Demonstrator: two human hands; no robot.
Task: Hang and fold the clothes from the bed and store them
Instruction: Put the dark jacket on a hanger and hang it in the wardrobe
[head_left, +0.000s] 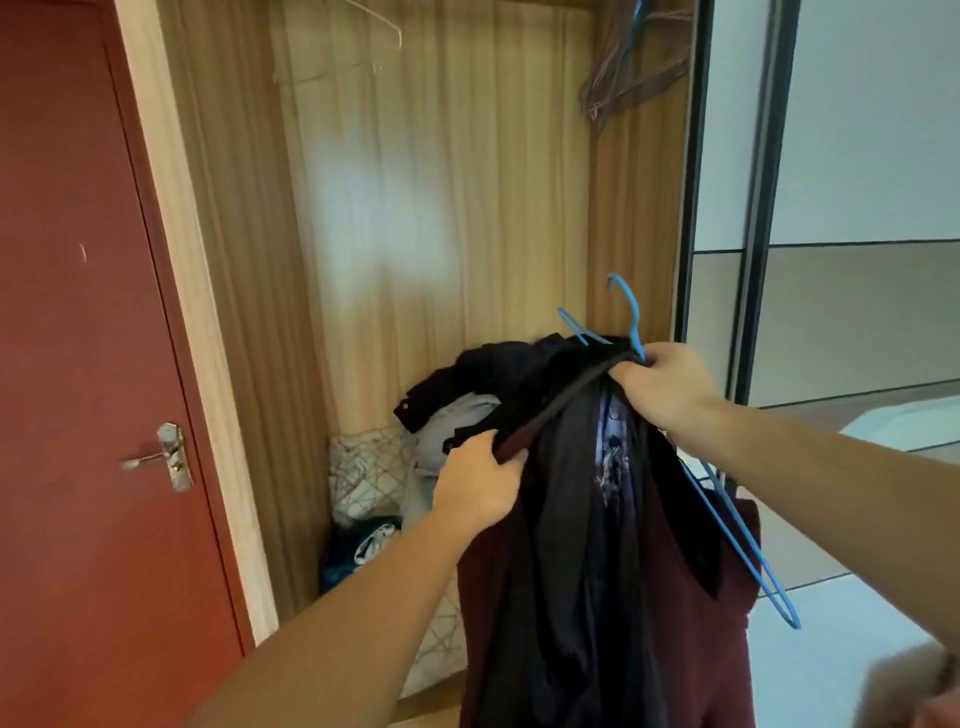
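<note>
I stand before an open wooden wardrobe (436, 197). My right hand (667, 382) grips the neck of a blue wire hanger (631, 312) together with a bundle of dark clothes (576, 545): black pieces, a printed purple one and a maroon garment (483, 613) hanging lowest. The hanger's blue frame sticks out lower right. My left hand (480, 483) holds the shoulder end of the maroon garment, fingers curled around the fabric edge. The bundle hangs in front of the wardrobe's lower right part.
A pile of clothes and patterned bedding (363, 467) fills the wardrobe floor. Empty wire hangers (623, 67) hang top right, a pale one (379, 31) top left. A red door (67, 364) with metal handle stands left; a sliding mirror door (727, 208) stands right.
</note>
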